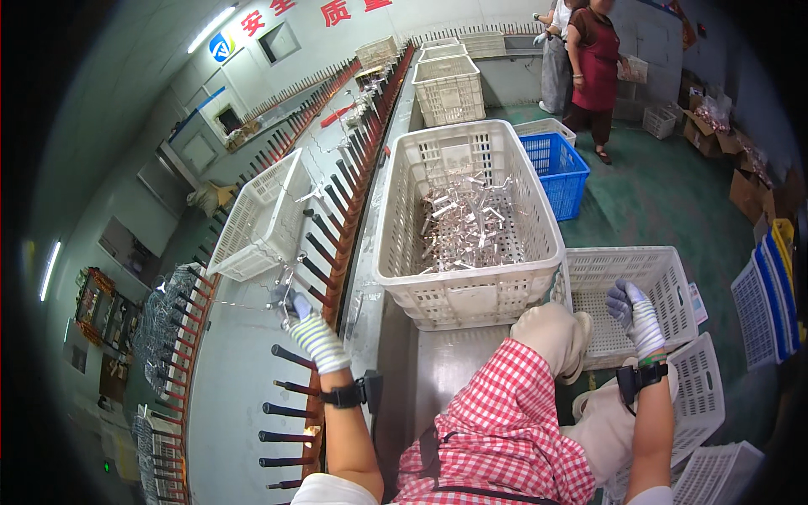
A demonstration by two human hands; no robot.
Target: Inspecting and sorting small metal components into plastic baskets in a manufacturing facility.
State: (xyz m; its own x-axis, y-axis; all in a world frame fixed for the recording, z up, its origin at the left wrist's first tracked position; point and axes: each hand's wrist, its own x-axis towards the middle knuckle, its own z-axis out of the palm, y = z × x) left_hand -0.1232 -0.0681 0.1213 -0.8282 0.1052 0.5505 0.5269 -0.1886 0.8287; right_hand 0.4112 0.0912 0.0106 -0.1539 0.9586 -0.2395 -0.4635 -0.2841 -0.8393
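Note:
My left hand [305,321], in a striped work glove, reaches to a small metal wire part [284,296] hanging near the row of dark pegs [324,252] along the conveyor rail; its fingers are closed around the part. My right hand [633,313], also gloved, hangs in the air over an empty white crate [673,278] at my right, fingers curled, with nothing visible in it. Straight ahead stands a large white crate [468,290] holding several shiny metal parts [463,223].
A tilted white basket [257,220] rests on the conveyor at the left. A blue crate [555,168] and more white crates [449,88] stand beyond. Two people [585,59] stand at the far end. Stacked crates [762,307] and cardboard boxes [749,189] line the right.

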